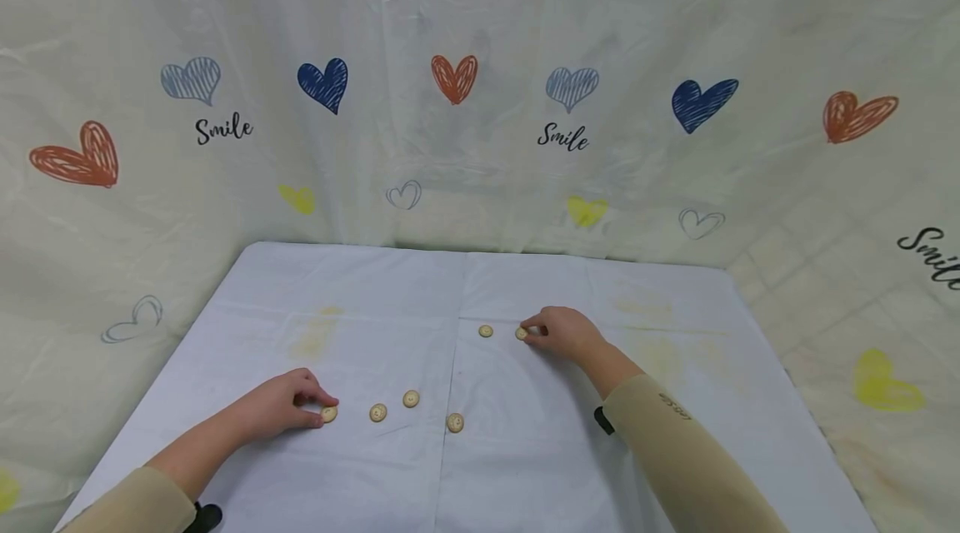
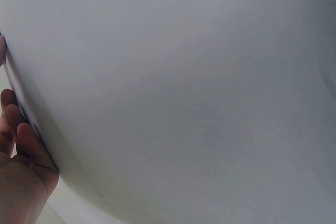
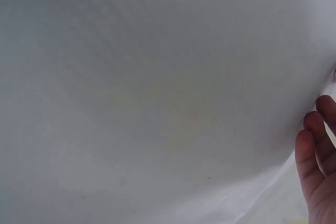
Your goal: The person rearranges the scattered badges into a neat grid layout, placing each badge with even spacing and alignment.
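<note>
Several round, tan wooden buttons lie on a white-covered table in the head view. My left hand [image 1: 281, 405] pinches the leftmost button [image 1: 328, 414] between thumb and forefinger, low at the tabletop. To its right are a second button [image 1: 378, 412], a third button [image 1: 411, 399] and a fourth button [image 1: 454, 422]. Farther back, my right hand [image 1: 564, 334] pinches another button [image 1: 521, 334] with thumb and fingertips. Just left of that hand lies a separate button [image 1: 486, 331]. The wrist views show only fingers against white cloth, with no button visible.
The white tablecloth [image 1: 360, 483] has a crease running front to back and faint yellow marks. Behind the table hangs a pale sheet [image 1: 502, 8] printed with hearts and "Smile"; it also covers both sides.
</note>
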Available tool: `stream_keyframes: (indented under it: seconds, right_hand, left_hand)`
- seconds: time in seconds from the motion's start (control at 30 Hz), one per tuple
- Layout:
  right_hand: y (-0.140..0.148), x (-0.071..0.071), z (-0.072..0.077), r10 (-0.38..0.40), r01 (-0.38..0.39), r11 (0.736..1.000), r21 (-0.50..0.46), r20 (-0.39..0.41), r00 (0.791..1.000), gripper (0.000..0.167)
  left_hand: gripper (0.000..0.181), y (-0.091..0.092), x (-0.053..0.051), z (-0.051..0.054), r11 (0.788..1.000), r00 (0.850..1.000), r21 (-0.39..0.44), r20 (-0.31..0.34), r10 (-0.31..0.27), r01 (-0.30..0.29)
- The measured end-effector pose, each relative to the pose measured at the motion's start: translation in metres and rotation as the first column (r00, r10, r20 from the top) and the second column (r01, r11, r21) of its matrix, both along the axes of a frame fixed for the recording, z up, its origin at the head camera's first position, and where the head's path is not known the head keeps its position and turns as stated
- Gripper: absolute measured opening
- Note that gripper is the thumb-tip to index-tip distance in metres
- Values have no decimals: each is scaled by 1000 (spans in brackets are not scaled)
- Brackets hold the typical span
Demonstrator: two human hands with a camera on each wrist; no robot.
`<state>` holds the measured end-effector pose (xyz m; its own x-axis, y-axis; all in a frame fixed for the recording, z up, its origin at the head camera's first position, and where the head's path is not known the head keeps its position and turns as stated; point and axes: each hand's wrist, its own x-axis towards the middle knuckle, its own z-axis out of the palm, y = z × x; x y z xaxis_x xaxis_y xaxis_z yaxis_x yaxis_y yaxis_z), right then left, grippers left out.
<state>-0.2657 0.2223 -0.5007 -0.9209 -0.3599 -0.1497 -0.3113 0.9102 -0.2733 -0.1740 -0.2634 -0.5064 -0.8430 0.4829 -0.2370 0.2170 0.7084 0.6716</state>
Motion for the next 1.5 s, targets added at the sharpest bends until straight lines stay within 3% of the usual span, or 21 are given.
stream_keyframes:
  seconds: [0.13,0.3,0.47,0.57,0.87,1.13,1.33,1.5]
  right_hand:
    - [1,3,1,-34,34,999,-27,1,999,31]
    - [5,7,5,-82,85,988,-127,28,996,33]
    - [8,10,7,-125,148,957,-249,105,987,35]
    - [9,14,8,-105,151,936,-318,158,982,36]
    - [0,31,3,48,46,909,-415,212,976,41]
    - [-14,41,4,104,16,894,-448,242,965,35]
    - [-34,50,3,219,-114,908,-403,224,950,32]
    - [-58,60,0,325,-237,900,-367,199,925,31]
  left_hand:
    - [26,1,1,1,1000,1000,2,1,3,-3]
    - [26,1,2,3,1000,1000,0,6,9,-9]
    - [26,1,1,1,1000,1000,-3,4,9,-9]
    - [25,0,0,0,1000,1000,-5,2,8,-8]
    - [26,0,0,-1,1000,1000,-1,12,14,-14]
    - [26,1,1,1,1000,1000,-8,6,19,-19]
    - [26,1,1,0,1000,1000,-13,6,20,-20]
    - [25,0,1,-2,999,1000,-23,5,23,-22]
